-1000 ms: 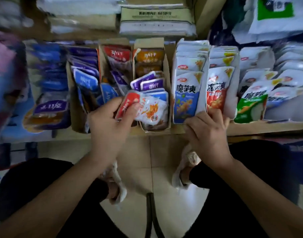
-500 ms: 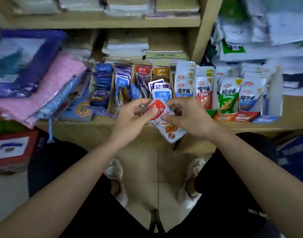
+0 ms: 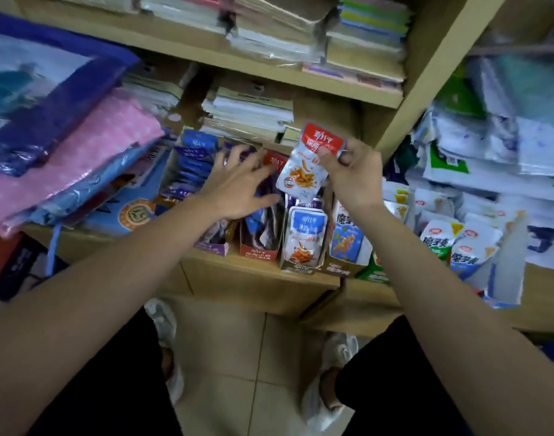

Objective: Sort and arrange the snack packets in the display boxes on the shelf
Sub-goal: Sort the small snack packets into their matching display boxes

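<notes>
- Pinches a red-topped white foil snack packet (image 3: pixel 304 171) at its top corner with the right hand (image 3: pixel 352 174), thumb in front.
- Holds it upright above the row of brown cardboard display boxes (image 3: pixel 258 251) on the tan wooden shelf (image 3: pixel 256 278).
- Spreads the left hand (image 3: pixel 241 187) wide, fingers straight, over the purple and blue packets (image 3: pixel 194 158) in the boxes just beside; contact too blurred to tell.
</notes>
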`<state>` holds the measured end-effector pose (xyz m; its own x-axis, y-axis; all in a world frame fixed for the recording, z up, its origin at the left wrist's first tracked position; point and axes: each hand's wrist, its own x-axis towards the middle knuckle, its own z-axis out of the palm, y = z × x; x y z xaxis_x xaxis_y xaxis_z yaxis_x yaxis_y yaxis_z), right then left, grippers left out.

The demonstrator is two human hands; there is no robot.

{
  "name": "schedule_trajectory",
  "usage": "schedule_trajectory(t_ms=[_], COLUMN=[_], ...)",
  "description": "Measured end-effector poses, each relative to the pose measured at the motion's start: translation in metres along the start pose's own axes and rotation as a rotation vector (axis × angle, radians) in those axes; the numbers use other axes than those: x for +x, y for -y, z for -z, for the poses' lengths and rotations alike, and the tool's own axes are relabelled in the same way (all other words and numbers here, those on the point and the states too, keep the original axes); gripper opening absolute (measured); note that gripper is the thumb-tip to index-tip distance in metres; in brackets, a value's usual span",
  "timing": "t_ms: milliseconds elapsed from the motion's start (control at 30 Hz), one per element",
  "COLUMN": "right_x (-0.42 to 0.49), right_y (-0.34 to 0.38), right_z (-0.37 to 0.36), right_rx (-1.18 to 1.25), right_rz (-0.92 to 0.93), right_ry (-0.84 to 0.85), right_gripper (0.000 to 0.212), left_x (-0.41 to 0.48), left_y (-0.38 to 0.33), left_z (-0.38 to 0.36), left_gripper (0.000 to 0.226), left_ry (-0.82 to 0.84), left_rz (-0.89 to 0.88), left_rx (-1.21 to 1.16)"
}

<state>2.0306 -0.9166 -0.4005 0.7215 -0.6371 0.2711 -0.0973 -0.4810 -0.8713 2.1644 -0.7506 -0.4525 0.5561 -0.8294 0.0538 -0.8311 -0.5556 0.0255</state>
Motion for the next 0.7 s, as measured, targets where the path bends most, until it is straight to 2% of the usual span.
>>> schedule_trajectory(t_ms=[67, 200, 367, 467, 533, 633, 700], right_x=[0.019, 0.040, 0.045, 0.041, 0.038, 0.032, 0.017], right_y=[0.000, 0.001, -0.014, -0.024, -0.024, -0.018, -0.014], right_z=[-0.008, -0.024, -0.052, -0.063, -0.067, -0.062, -0.053], right_rx=[-0.010, -0.104, -0.285, -0.515, -0.649, -0.534, -0.460], right_rz=[0.035, 0.112, 0.140, 0.199, 0.250, 0.217, 0.291], right_ry=[-0.032, -0.025, 0.111, 0.264, 0.358, 0.319, 0.212], right_gripper=[0.007, 0.012, 0.018, 0.014, 0.021, 0.038, 0.033], left_x=[0.004, -0.009, -0.034, -0.038, -0.038, -0.038, -0.039], left_y=[0.002, 0.016, 0.021, 0.026, 0.030, 0.033, 0.032], left_z=[-0.007, -0.008, -0.010, -0.010, -0.010, -0.009, -0.007], left_gripper=[0.074, 0.058, 0.057, 0.052, 0.053, 0.053, 0.050], left_ry=[0.014, -0.145, -0.155, -0.179, -0.185, -0.187, -0.196], left_rz=[-0.023, -0.104, -0.171, -0.205, -0.217, -0.212, -0.205], left_rx=[0.040, -0.028, -0.078, -0.132, -0.172, -0.216, -0.232])
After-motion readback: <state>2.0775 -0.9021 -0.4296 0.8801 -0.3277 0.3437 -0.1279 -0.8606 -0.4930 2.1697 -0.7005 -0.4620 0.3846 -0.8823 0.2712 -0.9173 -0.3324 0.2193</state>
